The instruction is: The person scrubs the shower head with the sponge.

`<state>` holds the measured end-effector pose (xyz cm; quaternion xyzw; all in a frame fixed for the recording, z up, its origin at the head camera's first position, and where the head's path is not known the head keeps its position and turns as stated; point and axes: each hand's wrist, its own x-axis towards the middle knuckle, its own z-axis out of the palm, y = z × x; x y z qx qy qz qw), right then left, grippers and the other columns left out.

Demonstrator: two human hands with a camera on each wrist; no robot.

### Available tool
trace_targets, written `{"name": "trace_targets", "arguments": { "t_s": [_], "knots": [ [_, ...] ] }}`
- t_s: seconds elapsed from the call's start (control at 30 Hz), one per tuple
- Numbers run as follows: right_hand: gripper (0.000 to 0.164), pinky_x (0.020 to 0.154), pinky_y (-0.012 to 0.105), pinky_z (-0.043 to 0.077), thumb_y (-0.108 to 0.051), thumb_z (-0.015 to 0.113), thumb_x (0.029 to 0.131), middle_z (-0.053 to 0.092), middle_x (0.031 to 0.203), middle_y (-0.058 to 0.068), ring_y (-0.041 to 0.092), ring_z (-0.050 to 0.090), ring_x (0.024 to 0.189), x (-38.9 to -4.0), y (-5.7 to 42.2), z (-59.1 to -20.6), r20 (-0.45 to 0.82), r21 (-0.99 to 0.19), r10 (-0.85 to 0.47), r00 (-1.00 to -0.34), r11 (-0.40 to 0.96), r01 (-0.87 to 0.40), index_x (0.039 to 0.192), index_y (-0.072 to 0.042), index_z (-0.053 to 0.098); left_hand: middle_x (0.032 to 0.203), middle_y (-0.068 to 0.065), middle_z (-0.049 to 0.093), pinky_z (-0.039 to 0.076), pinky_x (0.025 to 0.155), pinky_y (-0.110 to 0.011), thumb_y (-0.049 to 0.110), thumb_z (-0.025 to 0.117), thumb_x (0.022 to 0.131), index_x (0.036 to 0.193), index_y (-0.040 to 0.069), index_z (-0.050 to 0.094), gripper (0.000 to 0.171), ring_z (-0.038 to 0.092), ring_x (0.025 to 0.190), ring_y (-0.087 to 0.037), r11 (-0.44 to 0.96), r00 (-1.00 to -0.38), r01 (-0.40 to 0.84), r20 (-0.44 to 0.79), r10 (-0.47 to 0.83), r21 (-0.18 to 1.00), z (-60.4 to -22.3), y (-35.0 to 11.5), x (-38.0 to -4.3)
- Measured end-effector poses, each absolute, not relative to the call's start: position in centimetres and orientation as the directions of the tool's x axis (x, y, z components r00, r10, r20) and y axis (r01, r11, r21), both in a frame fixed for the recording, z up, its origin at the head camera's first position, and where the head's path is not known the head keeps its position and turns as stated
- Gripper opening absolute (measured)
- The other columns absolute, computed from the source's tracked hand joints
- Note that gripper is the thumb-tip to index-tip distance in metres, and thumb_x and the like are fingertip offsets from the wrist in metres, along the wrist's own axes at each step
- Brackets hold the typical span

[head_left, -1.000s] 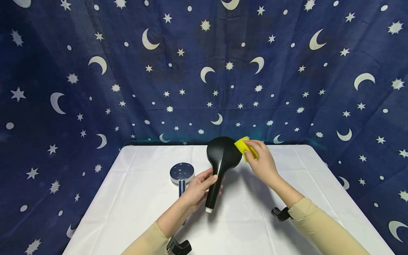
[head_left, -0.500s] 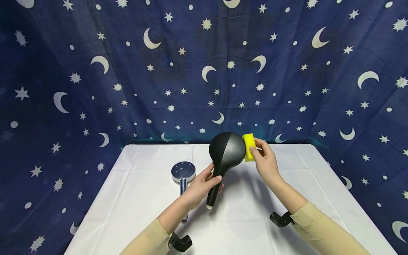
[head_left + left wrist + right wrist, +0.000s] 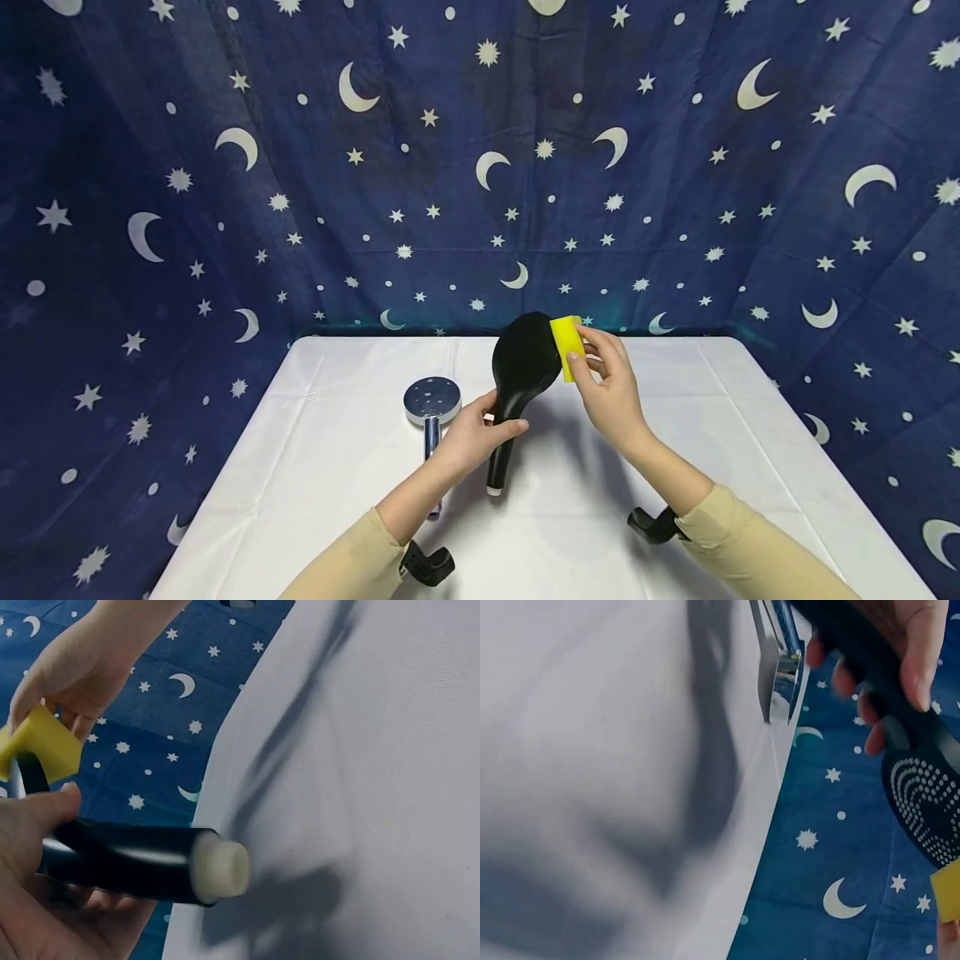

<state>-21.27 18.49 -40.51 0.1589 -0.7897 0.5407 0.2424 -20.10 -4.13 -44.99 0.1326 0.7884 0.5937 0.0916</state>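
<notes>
My left hand (image 3: pixel 472 442) grips the handle of a black shower head (image 3: pixel 525 358), holding it tilted above the table with its round head up. At the handle's lower end a white threaded connector (image 3: pixel 225 868) sticks out. The spray face with its pale nozzles (image 3: pixel 922 802) shows in the right wrist view. My right hand (image 3: pixel 611 396) pinches a yellow sponge (image 3: pixel 567 346) between thumb and fingers; the sponge lies against the right edge of the black head. Left of my left hand, a chrome shower head (image 3: pixel 432 400) lies on the table, its handle partly hidden by that hand.
The table (image 3: pixel 322 467) wears a white cloth with faint creases. A dark blue curtain (image 3: pixel 420 167) with moons and stars hangs behind it and on both sides. Black wrist cameras (image 3: pixel 429 565) sit on both forearms, close over the tabletop.
The black shower head has been turned back and forth about its handle. The sponge has shifted right, then back left along the head's right edge. The chrome shower head has stayed in place.
</notes>
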Motion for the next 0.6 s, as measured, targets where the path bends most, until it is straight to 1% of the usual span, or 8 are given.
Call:
{"name": "trace_targets", "arguments": {
  "t_s": [0.1,0.2,0.23,0.3,0.37,0.47,0.53,0.6],
  "knots": [
    [0.046,0.099,0.017,0.046,-0.005,0.066,0.099,0.049,0.142,0.009,0.022,0.053,0.122,-20.8,18.1,-40.7,0.616,-0.702,-0.032,-0.787,0.43,-0.567,0.143,-0.01,0.058,0.118,-0.006,0.069,0.057,0.083,-0.038,0.03,0.079,0.091,0.15,0.016,0.053,0.065,0.067,0.096,-0.019,0.22,-0.952,0.068,-0.003,0.307,0.973,-45.3,-4.1,-20.1],
    [0.048,0.1,0.024,0.047,-0.005,0.072,0.094,0.049,0.145,0.01,0.026,0.051,0.125,-20.4,17.7,-40.9,0.695,-0.559,-0.122,-0.708,0.528,-0.64,0.141,-0.011,0.061,0.123,-0.011,0.07,0.058,0.085,-0.039,0.025,0.077,0.094,0.154,0.014,0.047,0.068,0.069,0.101,-0.022,0.129,-0.951,0.009,-0.031,0.307,0.992,-45.4,-4.0,-20.1],
    [0.048,0.1,0.028,0.048,-0.007,0.073,0.093,0.049,0.145,0.011,0.029,0.05,0.126,-20.3,17.6,-41.0,0.722,-0.498,-0.161,-0.673,0.553,-0.668,0.14,-0.011,0.062,0.123,-0.01,0.071,0.059,0.084,-0.038,0.024,0.076,0.095,0.154,0.012,0.046,0.067,0.069,0.102,-0.023,0.1,-0.95,-0.012,-0.043,0.31,0.995,-45.4,-3.9,-20.1],
    [0.042,0.096,0.037,0.051,-0.014,0.07,0.095,0.051,0.144,0.013,0.033,0.051,0.124,-20.1,17.5,-41.3,0.774,-0.362,-0.245,-0.584,0.585,-0.726,0.137,-0.012,0.065,0.122,-0.01,0.071,0.06,0.081,-0.039,0.024,0.074,0.097,0.153,0.012,0.047,0.063,0.07,0.103,-0.026,0.049,-0.941,-0.047,-0.061,0.332,0.998,-45.3,-3.9,-20.1],
    [0.038,0.096,0.041,0.05,-0.02,0.067,0.098,0.053,0.142,0.016,0.037,0.051,0.122,-20.1,17.3,-41.6,0.807,-0.23,-0.327,-0.492,0.593,-0.772,0.134,-0.013,0.067,0.121,-0.009,0.071,0.06,0.081,-0.041,0.025,0.071,0.099,0.151,0.01,0.049,0.058,0.07,0.107,-0.031,0.009,-0.926,-0.07,-0.068,0.371,0.998,-45.2,-3.9,-20.0],
    [0.034,0.097,0.045,0.05,-0.025,0.061,0.1,0.055,0.139,0.018,0.04,0.053,0.121,-20.5,17.3,-41.8,0.823,-0.081,-0.419,-0.383,0.581,-0.81,0.132,-0.015,0.069,0.123,-0.012,0.069,0.059,0.085,-0.046,0.025,0.067,0.101,0.146,0.006,0.052,0.051,0.068,0.111,-0.037,-0.041,-0.898,-0.107,-0.079,0.434,0.993,-45.3,-4.0,-20.0],
    [0.034,0.099,0.046,0.048,-0.02,0.063,0.097,0.056,0.138,0.019,0.041,0.053,0.121,-21.1,17.5,-41.5,0.822,-0.048,-0.441,-0.361,0.577,-0.816,0.13,-0.015,0.069,0.126,-0.014,0.068,0.058,0.088,-0.05,0.025,0.066,0.102,0.145,0.005,0.052,0.049,0.067,0.113,-0.038,-0.064,-0.879,-0.134,-0.089,0.469,0.989,-45.4,-4.0,-19.9],
    [0.036,0.097,0.051,0.049,-0.015,0.064,0.093,0.056,0.138,0.019,0.041,0.054,0.12,-21.9,17.9,-40.8,0.82,-0.067,-0.426,-0.383,0.593,-0.803,0.129,-0.014,0.07,0.128,-0.016,0.067,0.057,0.089,-0.051,0.024,0.066,0.102,0.145,0.004,0.052,0.049,0.069,0.11,-0.035,-0.067,-0.867,-0.155,-0.103,0.488,0.986,-45.5,-3.9,-19.7]
  ]
}}
